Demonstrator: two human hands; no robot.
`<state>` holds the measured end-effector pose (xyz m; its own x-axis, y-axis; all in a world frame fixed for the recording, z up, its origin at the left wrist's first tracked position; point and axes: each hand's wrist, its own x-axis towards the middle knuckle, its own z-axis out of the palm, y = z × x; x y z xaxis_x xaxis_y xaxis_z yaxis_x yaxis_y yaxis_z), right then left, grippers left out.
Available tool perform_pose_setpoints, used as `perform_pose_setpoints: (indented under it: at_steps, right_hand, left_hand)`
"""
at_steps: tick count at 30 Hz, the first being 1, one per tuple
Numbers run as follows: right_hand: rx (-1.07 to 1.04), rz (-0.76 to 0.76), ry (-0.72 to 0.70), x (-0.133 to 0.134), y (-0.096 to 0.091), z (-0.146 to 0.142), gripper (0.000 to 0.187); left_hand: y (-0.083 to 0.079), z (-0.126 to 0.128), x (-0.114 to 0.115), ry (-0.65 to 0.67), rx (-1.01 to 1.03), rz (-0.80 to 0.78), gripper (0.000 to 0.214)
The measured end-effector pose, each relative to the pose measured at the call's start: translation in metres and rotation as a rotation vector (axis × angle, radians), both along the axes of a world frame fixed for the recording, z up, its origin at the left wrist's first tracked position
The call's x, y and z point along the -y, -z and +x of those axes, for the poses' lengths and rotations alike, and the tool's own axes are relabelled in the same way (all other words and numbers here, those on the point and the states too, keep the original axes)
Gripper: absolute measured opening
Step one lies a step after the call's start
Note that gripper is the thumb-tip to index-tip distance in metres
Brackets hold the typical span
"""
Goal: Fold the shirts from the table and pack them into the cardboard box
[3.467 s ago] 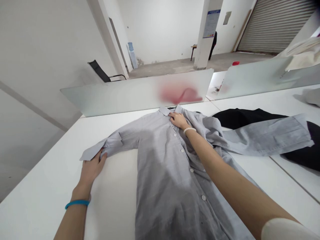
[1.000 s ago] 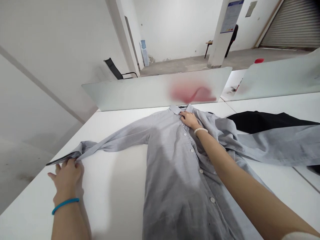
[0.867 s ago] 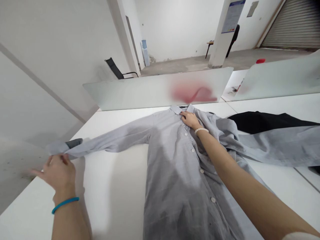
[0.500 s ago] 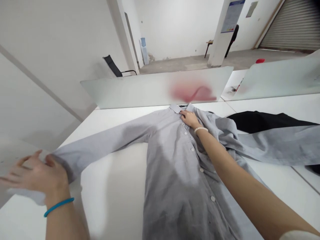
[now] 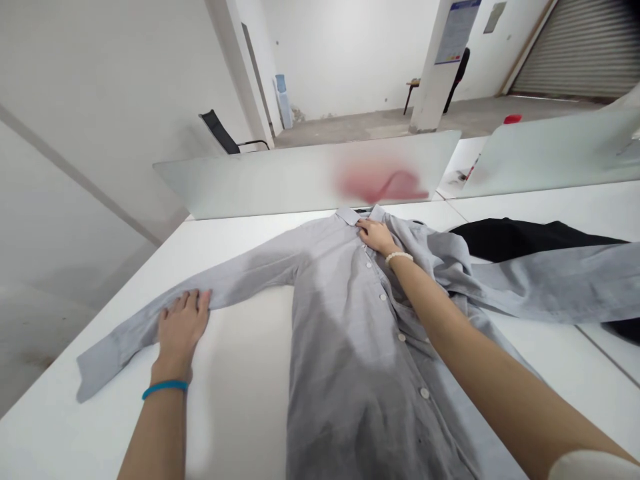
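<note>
A grey button-up shirt (image 5: 340,320) lies front up on the white table, its collar toward the far edge. One sleeve stretches out to the left and the other to the right; the right front is bunched in folds. My left hand (image 5: 184,317), with a blue band at the wrist, rests flat and open on the left sleeve, fingers pointing away from me. Just below the collar, my right hand (image 5: 379,237) has its fingers closed on the shirt's front edge by the top of the button row. Its thumb is partly hidden.
Black cloth (image 5: 530,239) lies under the right sleeve. Frosted dividers (image 5: 280,180) run along the far edge of the white table (image 5: 240,380), with a blurred red shape behind one. Beyond stand a black chair (image 5: 220,132), a water dispenser (image 5: 283,103) and a pillar (image 5: 433,87).
My left hand has come from the sleeve's cuff end back to the right and now lies on the sleeve. The cuff has settled on the table. My right hand keeps its place.
</note>
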<state>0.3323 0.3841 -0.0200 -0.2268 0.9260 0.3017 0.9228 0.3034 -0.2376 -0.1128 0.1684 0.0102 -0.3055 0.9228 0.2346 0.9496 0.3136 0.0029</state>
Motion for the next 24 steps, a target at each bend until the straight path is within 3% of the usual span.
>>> perform_pose_setpoints:
  at_steps: [2, 6, 10, 15, 20, 24]
  right_hand:
    - [0.0, -0.001, 0.001, 0.0, 0.0, 0.0, 0.04]
    - [0.001, -0.003, 0.004, -0.001, 0.0, 0.0, 0.04]
    - [0.002, 0.021, 0.006, 0.003, -0.001, -0.001, 0.039]
    - [-0.021, 0.091, 0.067, 0.016, -0.008, -0.005, 0.042]
    - [-0.068, -0.008, 0.088, 0.028, -0.013, -0.008, 0.043]
    - [-0.111, -0.131, 0.013, 0.05, -0.027, 0.009, 0.047]
  left_hand:
    - [0.004, 0.0, -0.002, 0.012, -0.002, 0.049, 0.06]
    - [-0.003, 0.009, -0.003, 0.072, -0.056, 0.174, 0.052]
    - [0.0, 0.012, -0.007, 0.134, -0.081, 0.058, 0.051]
    - [0.018, 0.002, -0.013, 0.161, -0.085, 0.083, 0.051]
    - [0.026, -0.005, -0.015, 0.202, -0.001, 0.103, 0.051]
    - [0.024, -0.006, -0.016, 0.201, 0.06, 0.099, 0.051]
